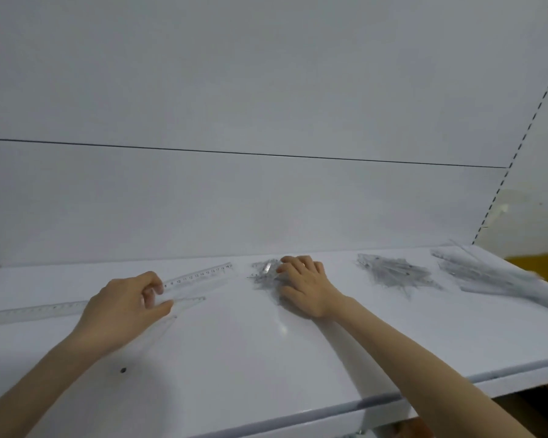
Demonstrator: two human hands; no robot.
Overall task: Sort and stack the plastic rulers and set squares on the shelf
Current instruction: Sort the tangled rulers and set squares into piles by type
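Plastic heaps [396, 273] look barely sorted: my left fingers [157, 284] pinch a ruler [200, 275], my right hand [304, 286] covers a pile [261, 275], can't tell if it's gripping.

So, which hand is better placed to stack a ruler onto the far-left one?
Left. The left hand holds a clear ruler next to the far-left ruler; the right hand rests on a pile mid-shelf.

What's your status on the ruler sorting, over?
Left hand pinching numbered ruler. Right hand resting on small pile. Middle pile and far-right pile untouched; nothing in the way.
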